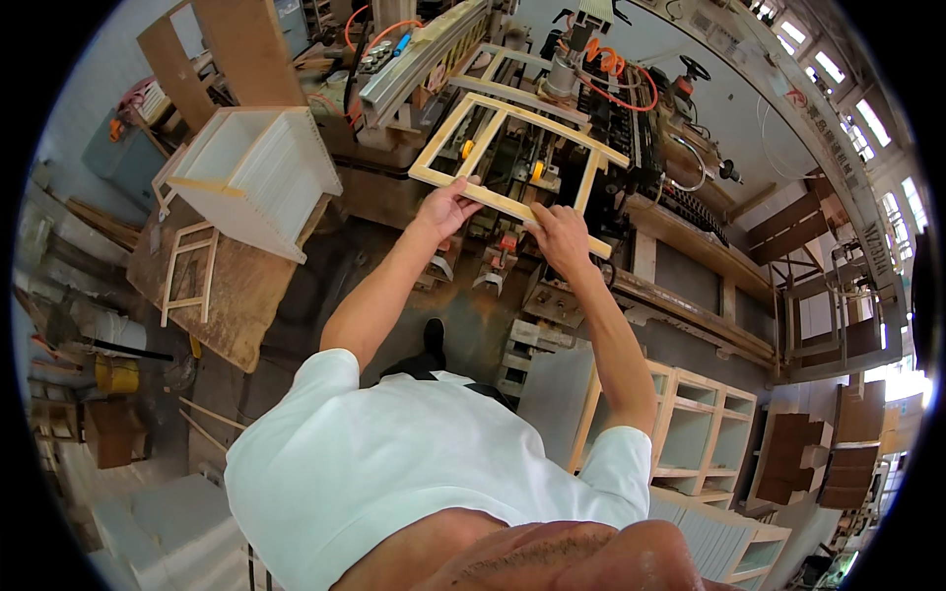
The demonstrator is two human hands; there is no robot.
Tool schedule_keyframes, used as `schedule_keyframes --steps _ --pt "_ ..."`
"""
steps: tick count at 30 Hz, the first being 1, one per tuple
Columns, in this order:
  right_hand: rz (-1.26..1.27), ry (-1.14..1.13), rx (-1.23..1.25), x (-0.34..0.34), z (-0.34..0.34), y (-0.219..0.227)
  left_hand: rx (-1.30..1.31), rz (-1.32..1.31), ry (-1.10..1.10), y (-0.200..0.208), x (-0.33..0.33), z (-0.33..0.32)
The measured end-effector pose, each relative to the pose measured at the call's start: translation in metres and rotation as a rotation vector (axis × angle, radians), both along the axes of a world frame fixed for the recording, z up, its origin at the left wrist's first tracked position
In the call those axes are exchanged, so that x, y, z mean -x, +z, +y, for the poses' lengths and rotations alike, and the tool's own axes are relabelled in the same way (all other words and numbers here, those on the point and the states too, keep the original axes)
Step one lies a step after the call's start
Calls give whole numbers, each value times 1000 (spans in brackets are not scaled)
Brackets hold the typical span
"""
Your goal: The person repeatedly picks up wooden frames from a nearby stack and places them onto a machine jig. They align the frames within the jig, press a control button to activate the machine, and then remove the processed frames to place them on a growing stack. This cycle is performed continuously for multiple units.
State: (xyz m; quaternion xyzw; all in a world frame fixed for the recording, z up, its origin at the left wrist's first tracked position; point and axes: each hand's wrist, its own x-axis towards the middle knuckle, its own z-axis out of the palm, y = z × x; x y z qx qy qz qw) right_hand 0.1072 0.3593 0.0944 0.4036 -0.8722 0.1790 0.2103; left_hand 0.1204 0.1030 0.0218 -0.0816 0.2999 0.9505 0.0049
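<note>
Both my hands grip the near rail of a pale wooden frame [501, 204], which has two crosspieces between its long rails. My left hand [450, 208] is closed around the rail near the frame's left end, thumb on top. Farther right along the same rail, my right hand [560, 236] is closed with its fingers over the top. The frame lies over a machine bed with yellow round parts [537, 170] showing through its openings. Beyond it, a second pale wooden frame [522, 96] sits on the machine, partly covered by the first.
At left, a white cabinet carcass [246, 177] and a small wooden frame [189, 274] rest on a worn board table [236, 320]. A metal machine beam [419, 74] runs behind my left hand. Face-frame cabinets [690, 424] stand near my right elbow. Orange hoses [606, 61] hang at the machine's back.
</note>
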Motion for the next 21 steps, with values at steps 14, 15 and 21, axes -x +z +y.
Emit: schedule_keyframes --steps 14,15,21 --pt "-68 52 26 139 -91 -24 -75 -105 33 -12 121 -83" --pt "-62 44 38 138 -94 -25 -79 -121 31 -13 123 -87" --pt "-124 35 13 176 -101 -15 -99 -83 -4 -13 145 -91"
